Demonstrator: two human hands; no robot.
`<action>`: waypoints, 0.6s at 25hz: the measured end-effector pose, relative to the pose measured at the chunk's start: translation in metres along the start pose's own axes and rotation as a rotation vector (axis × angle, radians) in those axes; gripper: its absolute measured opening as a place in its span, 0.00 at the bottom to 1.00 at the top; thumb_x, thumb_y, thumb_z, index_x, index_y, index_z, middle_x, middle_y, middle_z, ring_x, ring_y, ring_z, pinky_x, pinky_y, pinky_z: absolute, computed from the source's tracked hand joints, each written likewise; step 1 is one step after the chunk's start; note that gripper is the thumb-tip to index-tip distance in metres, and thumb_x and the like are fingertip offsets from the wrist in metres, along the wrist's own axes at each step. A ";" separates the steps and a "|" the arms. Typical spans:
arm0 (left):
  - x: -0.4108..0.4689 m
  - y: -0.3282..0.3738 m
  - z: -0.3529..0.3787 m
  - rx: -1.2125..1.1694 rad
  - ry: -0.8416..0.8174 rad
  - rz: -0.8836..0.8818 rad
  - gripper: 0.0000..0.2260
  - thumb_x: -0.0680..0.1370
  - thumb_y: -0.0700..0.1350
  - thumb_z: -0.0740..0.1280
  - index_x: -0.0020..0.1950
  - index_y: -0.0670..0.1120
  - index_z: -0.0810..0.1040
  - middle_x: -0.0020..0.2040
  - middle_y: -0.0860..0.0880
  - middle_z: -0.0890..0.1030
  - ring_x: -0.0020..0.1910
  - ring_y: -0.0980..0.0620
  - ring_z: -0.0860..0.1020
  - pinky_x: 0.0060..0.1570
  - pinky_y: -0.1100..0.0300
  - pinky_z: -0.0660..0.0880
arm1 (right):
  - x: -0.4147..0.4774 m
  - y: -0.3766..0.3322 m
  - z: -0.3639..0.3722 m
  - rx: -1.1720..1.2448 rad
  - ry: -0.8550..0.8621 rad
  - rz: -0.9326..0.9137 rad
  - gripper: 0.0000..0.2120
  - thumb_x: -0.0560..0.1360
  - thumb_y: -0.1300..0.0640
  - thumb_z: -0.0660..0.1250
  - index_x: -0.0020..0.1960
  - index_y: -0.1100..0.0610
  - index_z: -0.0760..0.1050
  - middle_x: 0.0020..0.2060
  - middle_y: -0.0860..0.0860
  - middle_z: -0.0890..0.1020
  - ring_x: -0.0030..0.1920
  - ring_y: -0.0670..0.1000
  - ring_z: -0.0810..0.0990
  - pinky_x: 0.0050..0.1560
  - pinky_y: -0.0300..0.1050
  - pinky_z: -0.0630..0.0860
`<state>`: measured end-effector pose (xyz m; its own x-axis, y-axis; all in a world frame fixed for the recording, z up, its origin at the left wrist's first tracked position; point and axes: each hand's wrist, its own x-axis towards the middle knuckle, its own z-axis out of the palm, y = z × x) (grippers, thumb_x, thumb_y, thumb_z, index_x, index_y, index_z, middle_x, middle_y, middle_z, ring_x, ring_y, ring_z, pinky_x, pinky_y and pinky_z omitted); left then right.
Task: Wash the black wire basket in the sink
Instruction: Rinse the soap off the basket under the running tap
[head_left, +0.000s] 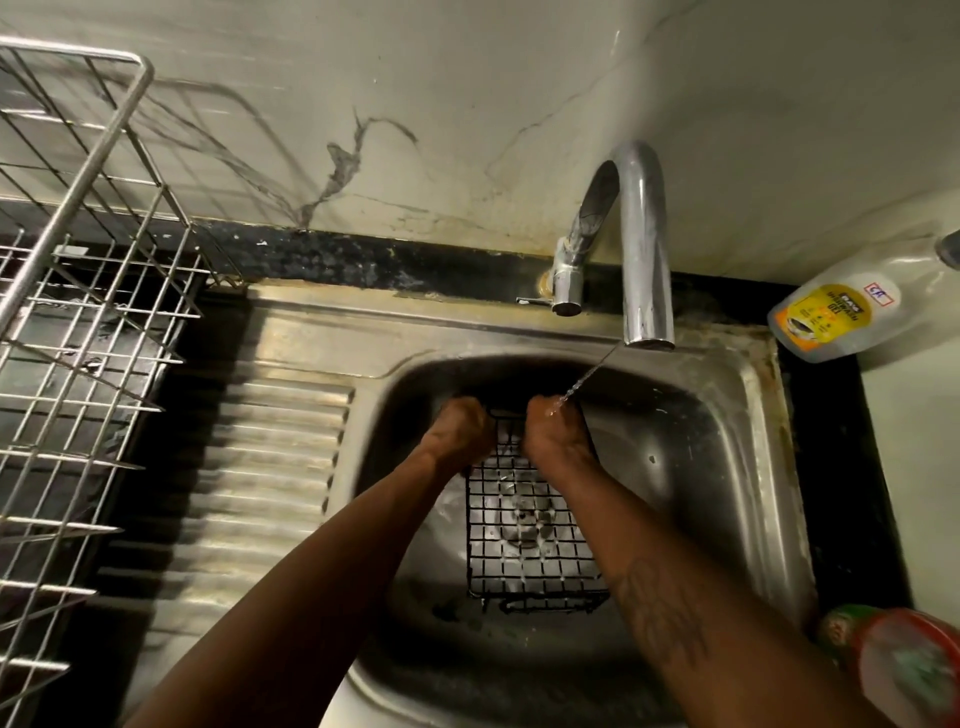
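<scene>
Below the curved chrome tap (644, 234), left hand (462, 431) and right hand (553, 436) clench the rim of the black square-mesh wire basket (524, 551) in the steel sink (706, 467)

A pale wall (519, 78) with grey veins like marble, grimy near its foot, rises behind a black stone table (337, 260). A steel wire dish rack (78, 312) stands on the table's left side and throws a faint shadow on the wall. A curved chrome tap (641, 234) stands at the wall's foot. Far right is a clear bottle (831, 317) with a yellow label, and below it a blurred red-topped jar (909, 670). The light is dim and yellowish.
</scene>
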<state>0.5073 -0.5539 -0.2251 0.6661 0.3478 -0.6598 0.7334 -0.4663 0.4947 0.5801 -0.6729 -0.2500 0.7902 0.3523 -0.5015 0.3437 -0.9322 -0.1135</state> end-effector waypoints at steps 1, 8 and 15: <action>-0.001 0.002 -0.003 0.007 -0.018 -0.008 0.07 0.80 0.39 0.65 0.51 0.36 0.81 0.49 0.37 0.84 0.49 0.39 0.84 0.37 0.56 0.79 | -0.002 -0.003 0.001 -0.052 0.043 -0.040 0.12 0.77 0.65 0.65 0.59 0.61 0.79 0.54 0.60 0.82 0.54 0.60 0.82 0.48 0.47 0.78; 0.002 -0.014 -0.011 0.071 -0.064 -0.052 0.11 0.81 0.39 0.62 0.56 0.35 0.81 0.53 0.39 0.84 0.55 0.42 0.83 0.44 0.58 0.78 | -0.007 -0.017 0.011 -0.020 0.079 -0.208 0.11 0.78 0.61 0.64 0.60 0.56 0.78 0.55 0.58 0.80 0.57 0.61 0.80 0.58 0.53 0.77; -0.005 -0.015 -0.028 0.206 -0.104 -0.055 0.08 0.80 0.38 0.62 0.50 0.40 0.82 0.57 0.40 0.83 0.56 0.42 0.83 0.40 0.58 0.77 | 0.018 0.021 -0.014 0.394 -0.055 -0.035 0.22 0.70 0.61 0.78 0.63 0.54 0.79 0.58 0.52 0.80 0.55 0.51 0.79 0.49 0.40 0.76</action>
<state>0.4972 -0.5260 -0.2134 0.6006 0.2961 -0.7427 0.7179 -0.6086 0.3379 0.6087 -0.6852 -0.2493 0.7491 0.3897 -0.5357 0.1406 -0.8838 -0.4463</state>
